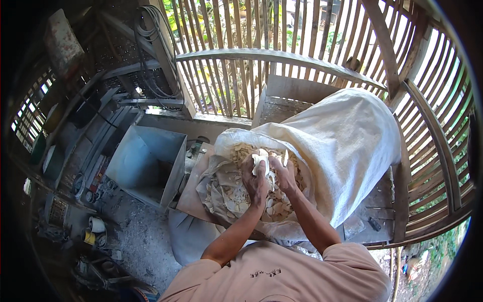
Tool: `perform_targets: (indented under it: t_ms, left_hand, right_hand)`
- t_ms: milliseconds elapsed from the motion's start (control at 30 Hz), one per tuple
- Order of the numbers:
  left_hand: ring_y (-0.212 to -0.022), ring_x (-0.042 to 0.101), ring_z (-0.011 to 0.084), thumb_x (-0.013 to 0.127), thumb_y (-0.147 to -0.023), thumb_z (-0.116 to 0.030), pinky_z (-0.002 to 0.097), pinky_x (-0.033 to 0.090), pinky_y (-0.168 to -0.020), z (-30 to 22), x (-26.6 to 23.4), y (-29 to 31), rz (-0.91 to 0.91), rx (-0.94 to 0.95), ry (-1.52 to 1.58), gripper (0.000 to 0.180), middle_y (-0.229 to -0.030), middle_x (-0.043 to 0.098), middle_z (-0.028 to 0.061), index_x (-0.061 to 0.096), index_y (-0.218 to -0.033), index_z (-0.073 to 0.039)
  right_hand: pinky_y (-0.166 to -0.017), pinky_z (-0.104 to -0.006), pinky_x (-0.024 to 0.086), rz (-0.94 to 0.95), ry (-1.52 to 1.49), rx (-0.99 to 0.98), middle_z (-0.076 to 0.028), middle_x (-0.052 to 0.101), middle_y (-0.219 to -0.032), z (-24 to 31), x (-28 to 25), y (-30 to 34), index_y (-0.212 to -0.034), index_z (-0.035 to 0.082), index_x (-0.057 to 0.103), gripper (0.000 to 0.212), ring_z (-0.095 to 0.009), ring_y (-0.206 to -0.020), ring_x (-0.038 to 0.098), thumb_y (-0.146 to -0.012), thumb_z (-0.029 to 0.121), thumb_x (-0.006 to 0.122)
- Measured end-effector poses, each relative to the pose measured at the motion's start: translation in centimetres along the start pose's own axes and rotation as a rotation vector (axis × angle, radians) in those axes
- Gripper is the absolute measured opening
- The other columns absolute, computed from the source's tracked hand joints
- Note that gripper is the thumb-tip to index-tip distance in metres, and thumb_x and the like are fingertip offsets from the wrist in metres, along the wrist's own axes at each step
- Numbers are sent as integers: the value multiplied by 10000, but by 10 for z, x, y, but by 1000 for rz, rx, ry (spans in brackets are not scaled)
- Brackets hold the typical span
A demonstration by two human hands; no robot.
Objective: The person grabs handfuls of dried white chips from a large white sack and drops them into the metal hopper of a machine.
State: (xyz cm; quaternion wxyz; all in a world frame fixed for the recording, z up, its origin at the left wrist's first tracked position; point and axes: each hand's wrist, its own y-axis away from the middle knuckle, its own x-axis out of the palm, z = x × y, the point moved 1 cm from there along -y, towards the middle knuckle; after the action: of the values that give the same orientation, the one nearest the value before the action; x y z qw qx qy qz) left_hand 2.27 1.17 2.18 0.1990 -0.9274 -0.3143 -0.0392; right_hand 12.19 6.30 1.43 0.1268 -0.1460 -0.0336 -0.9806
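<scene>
A large white woven sack [347, 138] lies on its side with its mouth turned toward me. Pale, dry, flake-like chips [275, 207] fill the opening and spread over its folded-back cloth. My left hand [255, 182] is closed around some whitish chips at the middle of the mouth. Right beside it, my right hand [284, 176] also grips pale pieces, one sticking up past the fingers. The two hands nearly touch, and the fingertips are partly hidden by what they hold.
Left of the sack stands a square metal hopper [173, 171], open at the top. Under the sack's mouth is a flat board [193, 199]. A wooden slat wall [226, 75] rises behind, with coiled hose [151, 25] hanging on a post. Cups [96, 225] and clutter sit at lower left.
</scene>
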Motion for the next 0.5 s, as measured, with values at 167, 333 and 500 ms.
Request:
perform_targets:
  t_ms: [167, 333, 500]
  left_hand:
    - [-1030, 569, 227, 609, -939, -232, 352, 453, -904, 1, -2, 4, -30, -121, 164, 343, -1113, 575, 134, 610, -1189, 4]
    - [-1033, 562, 202, 617, -937, -197, 327, 447, -908, -26, -1, -17, -37, -121, 333, 335, -1121, 570, 111, 589, -1191, 19]
    - [-1048, 559, 180, 632, -956, -184, 329, 438, -942, -76, -22, -56, -118, 71, 291, 314, -1136, 600, 101, 580, -1184, 25]
  right_hand:
    - [-848, -295, 495, -86, 23, -84, -82, 684, -1070, 12, 13, 11, -1198, -19, 626, 430, -143, -935, 622, -869, 226, 753]
    - [-821, -289, 501, -77, 29, -119, -79, 689, -1058, 46, 36, 6, -1220, -23, 634, 429, -136, -905, 626, -886, 227, 735]
    - [-708, -267, 503, 59, 102, -164, -59, 693, -954, 92, 87, -10, -1139, -37, 663, 395, -102, -791, 614, -897, 269, 725]
